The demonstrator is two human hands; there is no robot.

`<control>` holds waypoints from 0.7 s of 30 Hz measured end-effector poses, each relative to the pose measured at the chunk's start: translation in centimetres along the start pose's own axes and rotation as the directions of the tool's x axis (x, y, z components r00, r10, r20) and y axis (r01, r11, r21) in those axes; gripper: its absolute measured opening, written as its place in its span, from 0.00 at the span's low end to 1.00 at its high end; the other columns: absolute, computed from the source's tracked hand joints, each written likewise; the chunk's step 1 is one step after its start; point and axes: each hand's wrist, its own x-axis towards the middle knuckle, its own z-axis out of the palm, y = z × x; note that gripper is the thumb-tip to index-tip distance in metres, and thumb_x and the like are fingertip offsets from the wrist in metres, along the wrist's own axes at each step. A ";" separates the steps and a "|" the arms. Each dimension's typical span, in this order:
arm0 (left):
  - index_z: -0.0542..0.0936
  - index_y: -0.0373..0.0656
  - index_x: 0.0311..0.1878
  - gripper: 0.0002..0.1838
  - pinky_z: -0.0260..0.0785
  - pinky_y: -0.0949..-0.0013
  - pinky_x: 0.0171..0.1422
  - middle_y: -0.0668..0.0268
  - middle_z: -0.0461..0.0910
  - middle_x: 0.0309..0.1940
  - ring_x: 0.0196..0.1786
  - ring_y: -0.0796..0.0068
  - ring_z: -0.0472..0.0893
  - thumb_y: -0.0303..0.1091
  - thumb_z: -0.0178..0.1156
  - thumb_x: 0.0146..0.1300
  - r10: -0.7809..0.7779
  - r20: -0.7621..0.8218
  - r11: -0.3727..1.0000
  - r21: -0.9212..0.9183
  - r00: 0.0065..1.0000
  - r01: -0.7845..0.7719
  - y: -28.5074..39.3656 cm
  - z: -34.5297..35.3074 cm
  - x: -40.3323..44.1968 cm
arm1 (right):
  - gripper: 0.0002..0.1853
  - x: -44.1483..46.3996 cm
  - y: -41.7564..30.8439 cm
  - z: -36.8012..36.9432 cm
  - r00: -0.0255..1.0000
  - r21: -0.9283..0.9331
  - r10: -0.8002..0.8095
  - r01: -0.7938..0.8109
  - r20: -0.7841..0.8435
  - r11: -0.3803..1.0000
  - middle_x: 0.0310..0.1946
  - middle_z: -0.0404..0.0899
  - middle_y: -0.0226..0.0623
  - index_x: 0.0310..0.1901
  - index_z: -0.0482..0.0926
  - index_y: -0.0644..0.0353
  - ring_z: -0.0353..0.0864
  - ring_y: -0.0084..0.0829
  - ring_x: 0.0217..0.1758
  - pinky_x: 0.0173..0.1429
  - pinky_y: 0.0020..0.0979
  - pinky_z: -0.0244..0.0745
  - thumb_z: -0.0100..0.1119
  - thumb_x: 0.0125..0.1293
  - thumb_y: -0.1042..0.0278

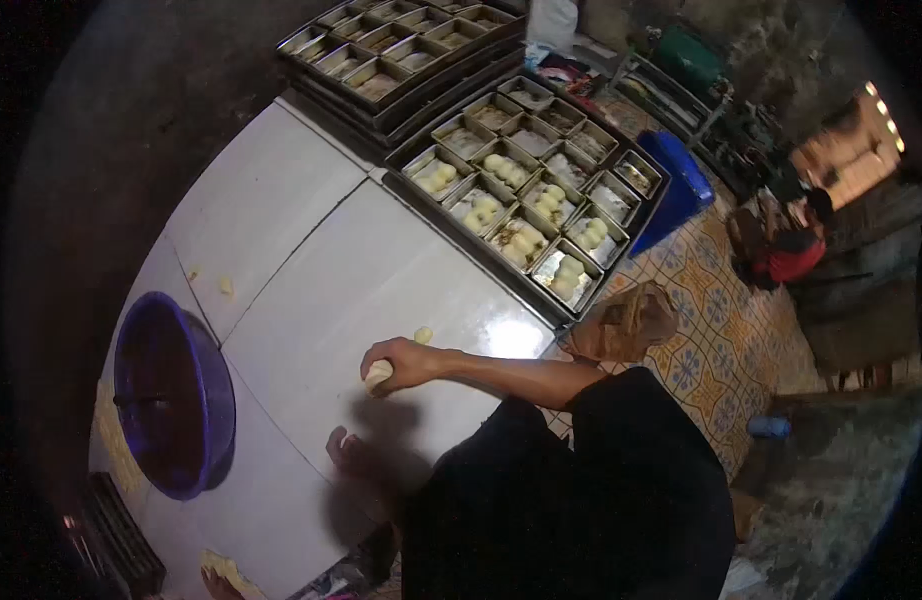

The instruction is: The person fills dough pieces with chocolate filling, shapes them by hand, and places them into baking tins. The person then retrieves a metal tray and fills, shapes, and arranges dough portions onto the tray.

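My right hand (pixel 401 364) is closed around a pale dough ball (pixel 379 374) above the white tiled table. Just beyond its wrist, a smaller dough piece (pixel 423 335) lies on the tabletop. My left hand (pixel 356 455) is lower in the view, in deep shadow near the table's front edge. Its fingers look loosely curved and apart, with no clear object between them. Beyond my right hand stands a tray of metal loaf tins (pixel 529 160), several of which hold pale dough balls (pixel 521 241) in rows.
A purple basin (pixel 221 400) with dark contents stands at the left of the table (pixel 311 270). Stacked trays of tins (pixel 401 50) rise at the back. Another person's hand (pixel 219 585) touches a dough strip (pixel 236 570) at the bottom left. A person in red (pixel 791 257) is across the room.
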 end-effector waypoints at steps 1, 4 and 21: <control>0.72 0.35 0.51 0.15 0.71 0.63 0.50 0.53 0.74 0.48 0.49 0.62 0.76 0.22 0.55 0.60 0.008 0.062 0.999 -0.051 0.998 -0.004 1.0 2.1 -1.9 | 0.22 -1.8 0.3 -1.7 0.997 0.257 0.043 -0.025 -0.067 0.966 0.46 0.79 0.38 0.50 0.77 0.59 0.78 0.34 0.51 0.57 0.34 0.73 0.71 0.54 0.65; 0.73 0.35 0.51 0.14 0.71 0.63 0.50 0.54 0.75 0.47 0.49 0.62 0.76 0.22 0.55 0.60 0.036 0.265 0.972 -0.232 0.964 0.028 4.9 8.2 -9.1 | 0.35 -9.8 -0.5 -9.8 0.873 0.418 0.235 -0.039 -0.428 0.907 0.53 0.77 0.42 0.62 0.68 0.64 0.78 0.34 0.55 0.62 0.33 0.72 0.72 0.53 0.66; 0.74 0.36 0.48 0.12 0.71 0.63 0.48 0.56 0.75 0.43 0.46 0.63 0.76 0.20 0.55 0.60 0.168 0.440 0.811 -0.570 0.882 0.130 11.0 15.2 -22.5 | 0.41 -25.1 11.7 -31.5 -0.014 0.012 0.004 -0.636 -1.000 0.772 0.56 0.73 0.56 0.70 0.53 0.63 0.75 0.50 0.57 0.62 0.43 0.67 0.61 0.60 0.59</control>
